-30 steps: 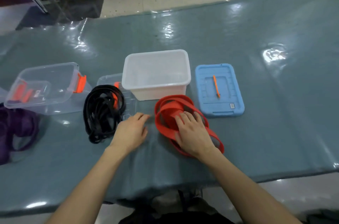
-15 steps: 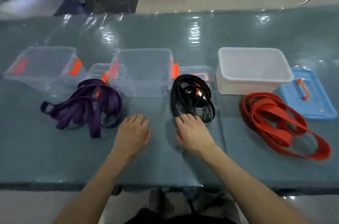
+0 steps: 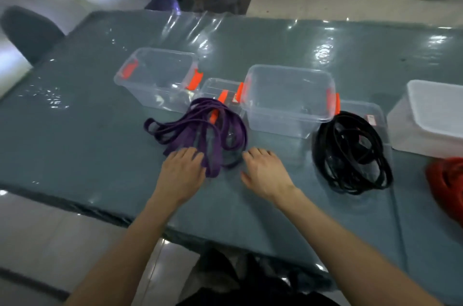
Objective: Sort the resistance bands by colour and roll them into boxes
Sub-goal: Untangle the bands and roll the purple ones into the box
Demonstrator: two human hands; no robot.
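Both hands are now over by the purple bands [image 3: 200, 127]; half a second ago the right one was touching the black bands [image 3: 350, 152]. The left hand [image 3: 183, 172] is lying flat with its fingers straight and a little spread. Its fingertips are resting on the near end of the purple pile, and it is not gripping anything. The right hand [image 3: 265, 172] is also lying flat and loose on the table [image 3: 75, 130], holding nothing. Its fingertips are just beside the purple pile, but it is hard to tell if they are touching it.

The purple bands are sitting in a messy heap just left of the middle clear box [image 3: 288, 97] and a bit nearer the person. They are partly lying on a clear lid [image 3: 220, 87]. The black bands are sitting in a tangle just right of that box, on another clear lid [image 3: 368, 115]. Another clear box [image 3: 155, 77] is standing to the left of the middle one. A white box [image 3: 436, 117] is standing to its right, past the black tangle. The red bands [image 3: 448, 180] are peeking in farther right of the middle clear box, at the picture's edge.
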